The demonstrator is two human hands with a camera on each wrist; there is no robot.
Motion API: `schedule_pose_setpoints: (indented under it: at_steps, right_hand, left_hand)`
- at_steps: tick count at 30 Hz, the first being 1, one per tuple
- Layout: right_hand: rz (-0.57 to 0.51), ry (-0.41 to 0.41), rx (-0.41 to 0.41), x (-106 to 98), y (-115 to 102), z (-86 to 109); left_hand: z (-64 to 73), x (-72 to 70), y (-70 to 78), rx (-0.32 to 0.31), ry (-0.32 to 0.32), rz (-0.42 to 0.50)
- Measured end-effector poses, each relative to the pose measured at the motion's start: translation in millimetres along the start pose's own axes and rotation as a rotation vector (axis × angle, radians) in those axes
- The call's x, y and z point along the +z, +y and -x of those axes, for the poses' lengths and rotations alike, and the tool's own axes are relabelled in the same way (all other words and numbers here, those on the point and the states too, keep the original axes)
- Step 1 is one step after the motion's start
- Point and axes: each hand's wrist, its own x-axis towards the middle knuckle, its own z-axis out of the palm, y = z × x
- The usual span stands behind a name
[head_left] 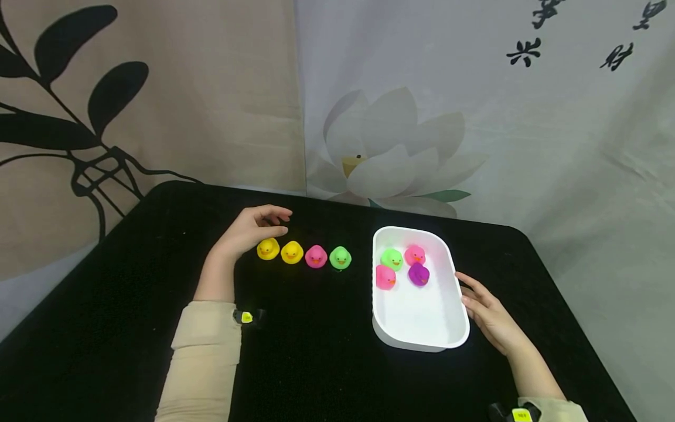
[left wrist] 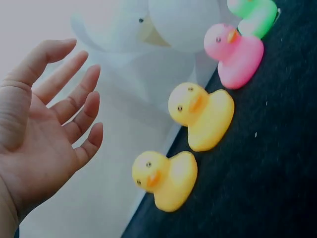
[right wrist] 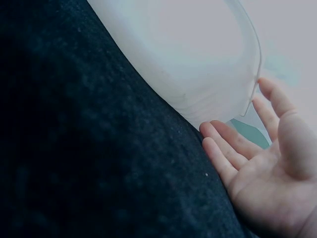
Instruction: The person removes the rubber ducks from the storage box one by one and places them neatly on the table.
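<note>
My left hand [head_left: 250, 230], fingers loosely bent and holding nothing, is over the left end of a row of toy ducks. Nearest it is a yellow duck [left wrist: 166, 181], followed rightward by another yellow duck [left wrist: 202, 118], a pink duck [left wrist: 241, 57] and a green duck [head_left: 340, 258]. My right hand [head_left: 493, 322] rests its fingertips against the right side of a white plastic bin [head_left: 422, 319], without gripping it. Inside the bin's far half sit a green duck [head_left: 392, 259], a purple duck [head_left: 419, 274] and two pink ducks, one of them [head_left: 385, 278] by the left wall.
A black cloth [head_left: 316, 351] covers the table beneath everything. Behind it hang printed curtains, with dark leaves [head_left: 74, 41] at the left and a pale lotus [head_left: 390, 135] in the middle. Each wrist wears a small camera on a strap.
</note>
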Motion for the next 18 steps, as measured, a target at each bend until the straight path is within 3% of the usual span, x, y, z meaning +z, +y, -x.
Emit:
schedule_pose_setpoints:
  at_steps: [7, 10, 15, 18]
  right_hand:
    - [0.003, -0.001, 0.006, 0, 0, -0.3]
    - [0.005, -0.003, 0.010, 0, -1, -0.3]
    - [0.006, -0.003, 0.017, 0, -1, -0.8]
    - [0.008, 0.001, 0.022, 1, -1, -1.3]
  left_hand:
    - [-2.8, 9.0, 16.0, 0.058, 0.025, 0.029]
    - [0.7, 11.6, 32.8, 0.075, 0.009, 0.041]
    - [0.7, 19.2, 48.9, 0.133, -0.026, 0.066]
    - [-5.0, 26.3, 44.7, 0.196, -0.041, 0.081]
